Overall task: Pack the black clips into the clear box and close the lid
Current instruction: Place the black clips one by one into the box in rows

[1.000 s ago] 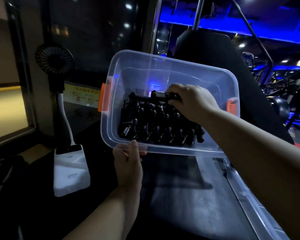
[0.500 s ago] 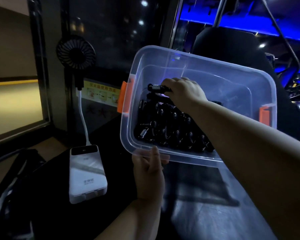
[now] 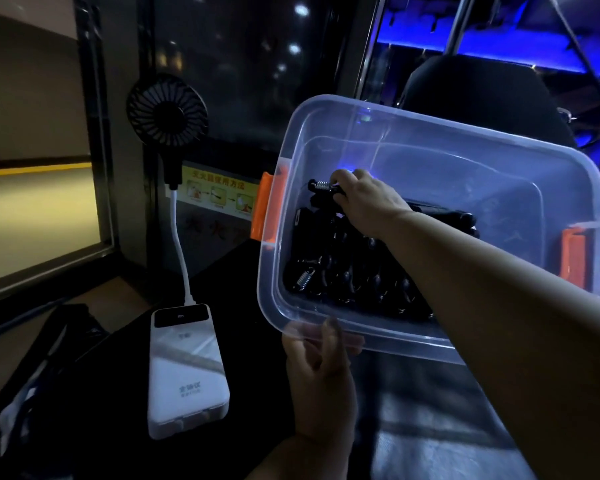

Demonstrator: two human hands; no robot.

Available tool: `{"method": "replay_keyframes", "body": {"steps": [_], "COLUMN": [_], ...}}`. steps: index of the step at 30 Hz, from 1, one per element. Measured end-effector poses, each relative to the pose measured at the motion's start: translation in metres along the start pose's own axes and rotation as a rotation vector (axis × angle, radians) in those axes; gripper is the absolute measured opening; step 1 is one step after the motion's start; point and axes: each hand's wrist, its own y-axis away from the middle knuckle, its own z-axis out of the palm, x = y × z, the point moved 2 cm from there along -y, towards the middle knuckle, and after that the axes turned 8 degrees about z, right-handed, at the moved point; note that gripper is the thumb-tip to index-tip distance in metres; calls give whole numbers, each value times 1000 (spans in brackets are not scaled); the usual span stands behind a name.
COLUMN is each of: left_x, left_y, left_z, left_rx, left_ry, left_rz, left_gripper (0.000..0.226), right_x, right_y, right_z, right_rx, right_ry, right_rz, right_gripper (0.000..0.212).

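we hold the clear box (image 3: 430, 124) tilted toward us; our left hand (image 3: 321, 375) pinches its near rim. our right hand (image 3: 368, 204) reaches inside the box, fingers curled round one black clip (image 3: 321, 187). the clip's long axis runs along the box's length, spring end toward the box's left orange latch (image 3: 262, 209). the packed black clips (image 3: 343, 271) lie just beside it, toward the box's near wall. we judge the right hand sets it down there. no lid is in view.

Left grip (image 3: 321, 386) holds the tilted box's (image 3: 268, 271) near rim; right grip (image 3: 368, 202) pinches a clip (image 3: 324, 188) above the pile (image 3: 343, 275) inside.
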Motion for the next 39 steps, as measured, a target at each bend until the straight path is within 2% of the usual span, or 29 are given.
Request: {"method": "replay_keyframes", "body": {"steps": [5, 8, 13, 16, 23, 27, 30, 36, 39], "left_x": [-6, -11, -17, -21, -24, -22, -22, -19, -14], "left_y": [-1, -1, 0, -3, -4, -2, -6, -6, -5], "left_z": [-1, -1, -2, -4, -6, -5, -5, -3, -3], "left_rx": [-4, 49, 77, 52, 60, 67, 67, 75, 79], "left_ry": [-2, -23, -38, -53, -118, -157, -152, -151, -211], "left_rz": [-14, 26, -3, 5, 74, 102, 121, 63, 46], "left_gripper": [11, 28, 43, 36, 34, 36, 51, 40, 23], "right_x": [2, 5, 9, 11, 13, 11, 9, 16, 20], "right_y": [-5, -4, 3, 7, -1, 6, 12, 56, 97], "right_z": [5, 8, 10, 17, 12, 10, 12, -7, -17], "right_rx": [-35, -32, 146, 101, -30, -4, 77, 187, 122], "right_ry": [-82, -51, 56, -24, -162, -145, -138, -274, -365], "right_rz": [-10, 4, 126, 260, 327, 349, 367, 401, 376], "right_gripper": [33, 40, 42, 46, 49, 46, 47, 46, 39]}}
